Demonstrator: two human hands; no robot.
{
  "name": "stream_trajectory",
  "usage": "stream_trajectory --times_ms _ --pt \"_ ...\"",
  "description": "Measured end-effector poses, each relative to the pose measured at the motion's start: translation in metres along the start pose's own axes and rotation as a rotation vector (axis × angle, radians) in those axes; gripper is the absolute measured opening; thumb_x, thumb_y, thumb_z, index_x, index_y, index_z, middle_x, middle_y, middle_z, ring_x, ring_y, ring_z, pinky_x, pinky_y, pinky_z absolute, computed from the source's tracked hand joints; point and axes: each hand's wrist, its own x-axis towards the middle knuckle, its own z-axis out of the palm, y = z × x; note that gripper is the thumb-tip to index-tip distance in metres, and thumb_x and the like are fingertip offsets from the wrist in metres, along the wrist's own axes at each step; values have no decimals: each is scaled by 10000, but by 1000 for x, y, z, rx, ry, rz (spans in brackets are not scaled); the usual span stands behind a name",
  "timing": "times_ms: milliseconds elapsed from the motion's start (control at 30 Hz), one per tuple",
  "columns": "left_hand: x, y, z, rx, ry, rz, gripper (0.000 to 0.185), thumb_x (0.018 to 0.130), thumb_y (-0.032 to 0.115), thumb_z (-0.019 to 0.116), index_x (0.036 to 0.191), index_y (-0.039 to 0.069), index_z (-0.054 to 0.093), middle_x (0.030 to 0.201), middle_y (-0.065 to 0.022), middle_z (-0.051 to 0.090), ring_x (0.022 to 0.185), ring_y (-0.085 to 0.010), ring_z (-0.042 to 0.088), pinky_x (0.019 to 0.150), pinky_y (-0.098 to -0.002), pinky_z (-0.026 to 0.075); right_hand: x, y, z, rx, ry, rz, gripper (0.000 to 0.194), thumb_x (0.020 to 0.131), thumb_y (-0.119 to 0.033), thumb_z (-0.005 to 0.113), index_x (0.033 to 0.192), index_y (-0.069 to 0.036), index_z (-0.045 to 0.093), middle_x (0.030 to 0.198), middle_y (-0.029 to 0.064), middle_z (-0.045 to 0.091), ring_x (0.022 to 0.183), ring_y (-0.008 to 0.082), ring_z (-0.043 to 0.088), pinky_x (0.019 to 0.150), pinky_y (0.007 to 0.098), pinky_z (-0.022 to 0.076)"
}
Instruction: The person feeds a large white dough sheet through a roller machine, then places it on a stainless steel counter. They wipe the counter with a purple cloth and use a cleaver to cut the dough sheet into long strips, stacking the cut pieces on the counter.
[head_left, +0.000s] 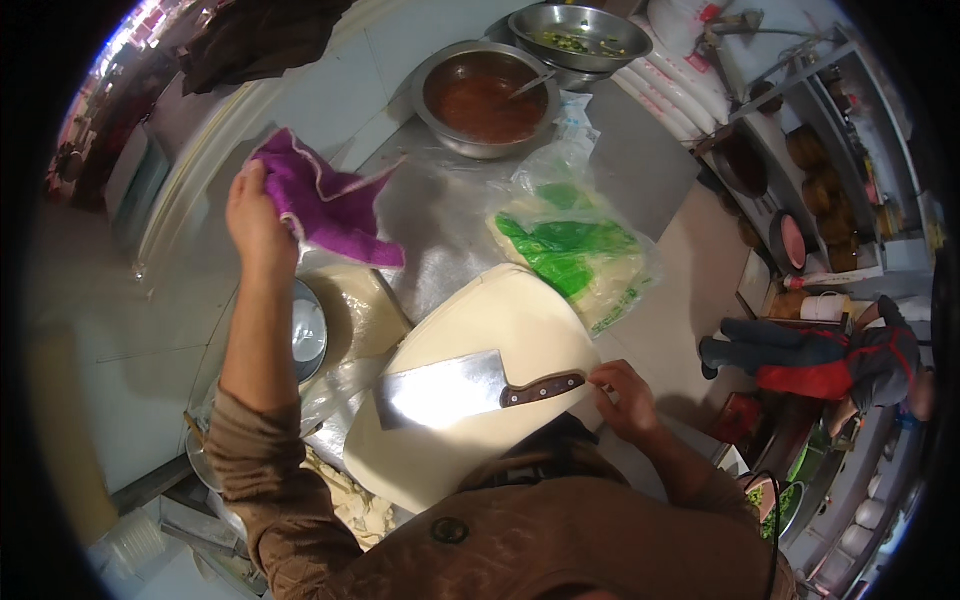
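A purple cloth (322, 202) with a pale stitched edge hangs from my left hand (255, 217), raised at the left over the steel worktop. Before me lies a thick, smooth slab of pale dough (517, 315), layered along its far-left edge. A cleaver (450, 390) rests flat on it, its shiny blade to the left and its riveted dark handle to the right. My right hand (626, 397) is at the slab's right edge with curled fingers. Its fingertips meet the handle's end in the picture; whether they grip it is unclear.
Beyond the slab, a green-printed plastic bag (577, 247) lies on the steel worktop (427, 225). A steel bowl of red sauce (487, 105) and a pan with green scraps (577, 41) stand at the back. A metal bowl (307, 330) is at left. Another person (817, 360) is at right by shelves.
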Motion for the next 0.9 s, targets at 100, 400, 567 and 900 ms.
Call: stream_trajectory --times_ms 100,400,567,900 --pt "18 -52 20 121 -61 -51 180 992 167 582 997 8 667 853 -26 662 738 -119 594 697 -248 481 -9 10 -10 -59 5 84 180 837 -31 682 1014 -54 658 1019 120 645 856 277 654 722 364 545" --pt "49 -212 -8 1224 -414 600 660 965 444 575 1495 91 399 1517 -196 416 1403 -357 391 1163 -441 303 -38 41 -16 -158 -1 285 156 854 -45 686 1007 -33 656 947 154 655 807 302 659 703 386 539" --pt "78 -272 -10 1678 -517 478 695 971 569 477 1569 259 309 1655 -165 152 1535 -356 91 1240 -515 58 -46 55 -4 -154 -102 433 178 862 -79 697 1033 -37 673 933 143 684 806 277 678 713 366 547" --pt "87 -252 19 1279 -274 235 282 958 199 541 1187 141 694 1207 -119 689 1090 -342 656 938 -450 517 -54 54 6 -77 -157 579 198 885 -109 678 1073 -45 679 997 120 696 854 247 693 736 349 556"
